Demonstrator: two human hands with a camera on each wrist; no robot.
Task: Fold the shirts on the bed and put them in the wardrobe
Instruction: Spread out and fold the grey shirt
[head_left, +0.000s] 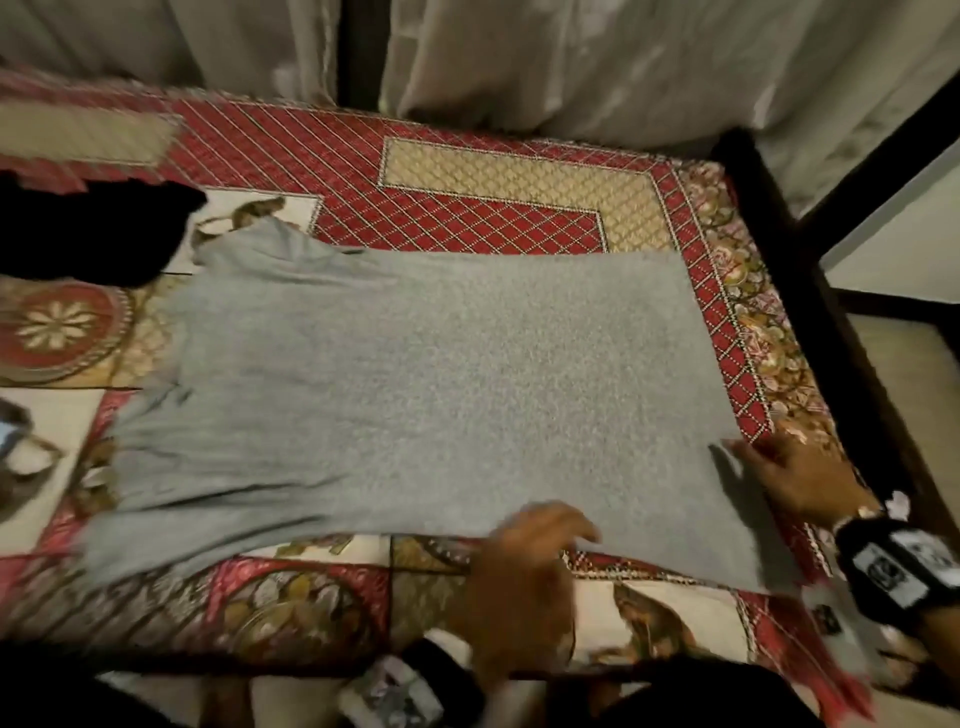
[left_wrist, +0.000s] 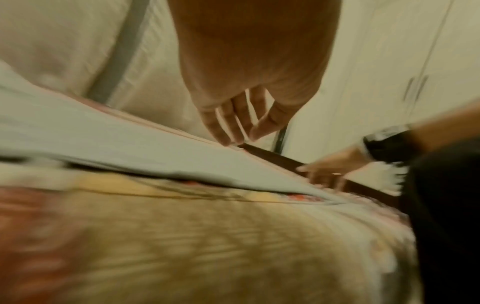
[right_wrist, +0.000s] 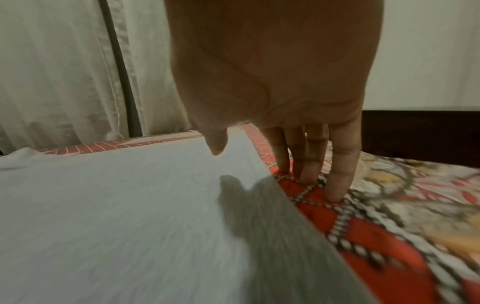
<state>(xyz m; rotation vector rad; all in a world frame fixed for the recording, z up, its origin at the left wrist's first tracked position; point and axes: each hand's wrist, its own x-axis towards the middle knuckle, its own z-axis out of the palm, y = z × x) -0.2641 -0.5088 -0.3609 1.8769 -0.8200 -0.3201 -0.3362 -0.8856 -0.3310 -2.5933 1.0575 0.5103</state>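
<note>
Grey shirt (head_left: 415, 374) lies flat across the bed (head_left: 493, 208), spread on the patterned red bedspread; hem end toward the dark bed frame (head_left: 810, 291), sleeves at the far end from it. My right hand (head_left: 789, 478) is at the hem corner nearest the frame: fingers (right_wrist: 337, 174) straight, close together, tips pressing the bedspread just beside the shirt edge, thumb over the cloth. My left hand (head_left: 524, 566) hovers at the shirt's near edge, fingers loosely extended, slightly spread, gripping nothing. Black garment (head_left: 78, 228) lies beyond the sleeves.

Pale curtains (head_left: 597, 62) behind; poss. cupboard doors (left_wrist: 415, 88), blurry.
</note>
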